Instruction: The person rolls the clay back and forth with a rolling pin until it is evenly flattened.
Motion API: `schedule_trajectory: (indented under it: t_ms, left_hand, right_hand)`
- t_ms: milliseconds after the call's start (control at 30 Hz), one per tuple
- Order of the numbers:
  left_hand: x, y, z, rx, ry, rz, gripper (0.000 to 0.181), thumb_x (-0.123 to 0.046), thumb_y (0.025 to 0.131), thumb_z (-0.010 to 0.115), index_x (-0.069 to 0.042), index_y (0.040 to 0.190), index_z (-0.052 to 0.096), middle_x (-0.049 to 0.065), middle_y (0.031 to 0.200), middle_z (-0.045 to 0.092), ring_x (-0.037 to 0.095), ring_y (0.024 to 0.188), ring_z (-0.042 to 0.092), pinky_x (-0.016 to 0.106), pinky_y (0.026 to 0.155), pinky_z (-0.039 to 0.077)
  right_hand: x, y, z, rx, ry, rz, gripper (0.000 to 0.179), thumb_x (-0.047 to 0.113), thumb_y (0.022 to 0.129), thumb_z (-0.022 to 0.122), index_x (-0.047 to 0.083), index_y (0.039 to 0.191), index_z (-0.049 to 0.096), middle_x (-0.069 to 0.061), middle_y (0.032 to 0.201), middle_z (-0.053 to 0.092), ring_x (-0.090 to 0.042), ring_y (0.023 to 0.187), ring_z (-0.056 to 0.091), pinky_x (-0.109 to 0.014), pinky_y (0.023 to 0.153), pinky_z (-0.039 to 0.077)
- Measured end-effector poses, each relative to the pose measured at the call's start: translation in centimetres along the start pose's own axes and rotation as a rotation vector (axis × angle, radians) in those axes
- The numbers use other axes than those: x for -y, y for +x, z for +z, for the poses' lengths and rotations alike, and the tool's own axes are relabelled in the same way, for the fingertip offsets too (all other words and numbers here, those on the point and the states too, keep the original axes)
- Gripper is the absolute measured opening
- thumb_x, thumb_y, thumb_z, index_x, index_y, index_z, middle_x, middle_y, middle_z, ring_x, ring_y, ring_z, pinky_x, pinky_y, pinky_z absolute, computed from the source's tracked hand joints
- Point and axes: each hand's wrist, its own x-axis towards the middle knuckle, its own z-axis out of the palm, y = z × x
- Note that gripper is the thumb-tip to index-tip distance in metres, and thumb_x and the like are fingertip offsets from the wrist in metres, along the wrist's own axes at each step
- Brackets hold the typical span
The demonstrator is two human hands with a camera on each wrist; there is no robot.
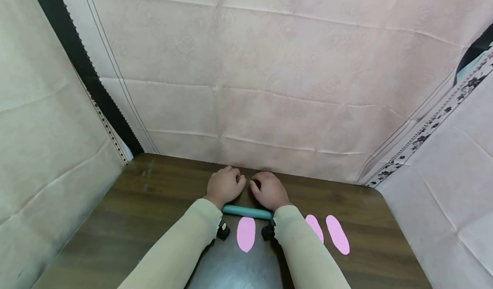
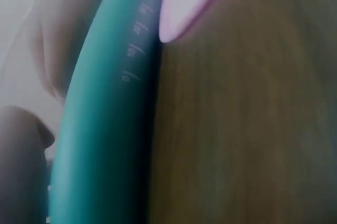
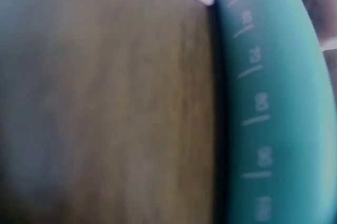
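Note:
A teal rolling pin (image 1: 247,212) with white scale marks lies crosswise on the wooden table, under the wrists. Just beyond it, the left hand (image 1: 225,185) has its palm side down and its fingers loosely bent. The right hand (image 1: 271,191) mirrors it, with the two thumbs close to each other. Both wrist views show the rolling pin (image 2: 105,113) (image 3: 276,103) large and near, with blurred fingers (image 2: 21,150) behind it on the left side. A flat pink petal-shaped piece (image 1: 246,234) sits right at the near side of the pin, between the forearms.
Two more flat pink ovals lie to the right: one (image 1: 315,227) partly behind the right sleeve, the other (image 1: 337,235) farther right. Pale cloth (image 1: 269,79) hangs along the table's far edge and on both sides. The table (image 1: 161,195) is brown wood.

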Motion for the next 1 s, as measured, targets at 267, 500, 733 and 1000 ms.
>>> schedule_trajectory:
  t_ms: [267,500,733,1000]
  left_hand:
    - [-0.7,-1.9,-2.7,0.334,0.072,0.131,0.032,-0.058,0.110,0.059,-0.031,0.100,0.070,-0.008,0.093,0.064,0.011,0.078,0.059,0.036,0.066,0.052]
    - [1.9,-5.9,-4.2,0.356,-0.104,0.167,0.040,-0.060,0.108,0.067,-0.030,0.132,0.076,-0.006,0.127,0.071,0.017,0.111,0.063,0.050,0.099,0.057]
    - [3.1,-8.1,-4.6,0.346,-0.192,0.155,0.043,-0.048,0.104,0.079,-0.029,0.142,0.074,-0.005,0.146,0.068,0.023,0.132,0.058,0.057,0.115,0.048]
    - [4.1,-9.3,-3.5,0.251,-0.248,0.138,0.024,-0.043,0.105,0.081,-0.037,0.128,0.077,-0.011,0.139,0.067,0.021,0.132,0.058,0.059,0.117,0.045]
  right_hand:
    - [0.7,-1.4,-1.8,0.133,0.099,0.020,0.028,0.033,0.114,0.066,0.017,0.131,0.080,-0.005,0.141,0.076,-0.029,0.136,0.069,-0.054,0.119,0.055]
    - [3.9,-7.2,-4.5,0.136,0.006,-0.160,0.022,0.033,0.111,0.073,0.019,0.125,0.081,0.000,0.136,0.076,-0.024,0.132,0.069,-0.049,0.112,0.060]
    - [6.7,-13.9,-5.6,0.140,-0.063,-0.330,0.036,0.044,0.090,0.096,0.022,0.115,0.084,0.010,0.115,0.069,-0.009,0.106,0.061,-0.027,0.085,0.059]
    - [6.9,-15.0,-4.6,0.269,-0.049,-0.381,0.041,0.046,0.088,0.098,0.026,0.119,0.083,0.015,0.116,0.068,-0.002,0.106,0.061,-0.020,0.091,0.058]
